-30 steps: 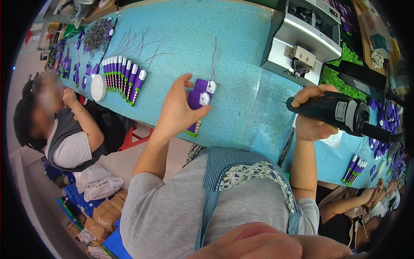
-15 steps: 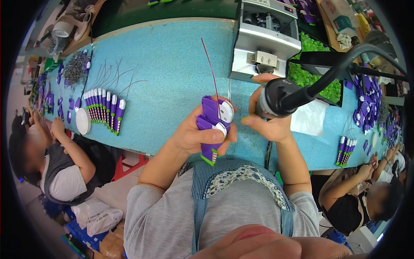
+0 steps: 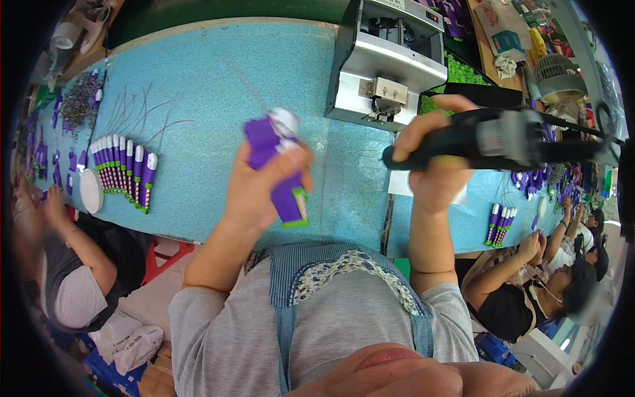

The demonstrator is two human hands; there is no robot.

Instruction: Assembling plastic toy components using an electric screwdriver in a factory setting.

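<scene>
My left hand (image 3: 246, 192) is closed round a purple plastic toy part (image 3: 266, 140) with a white top and a green end. Motion blurs it, and a thin wire trails faintly from its upper end. In my right hand (image 3: 436, 182), a black electric screwdriver (image 3: 473, 140) lies sideways over the blue table, its thick body toward the right. Fingers wrap its narrower end. To the left, a fanned row of similar purple, white and green pieces (image 3: 126, 162) lies with wires pointing away from me.
A silver screw-feeding machine (image 3: 387, 73) stands beyond my right hand. Behind it are green pieces (image 3: 466, 71). A white round lid (image 3: 91, 190) sits left of the row. Co-workers sit on both sides, and a smaller group of purple pieces (image 3: 501, 225) lies right.
The screwdriver has swung from upright to sideways in my right hand. My left hand has moved left with the toy part, away from the right hand. The whole view has shifted somewhat.
</scene>
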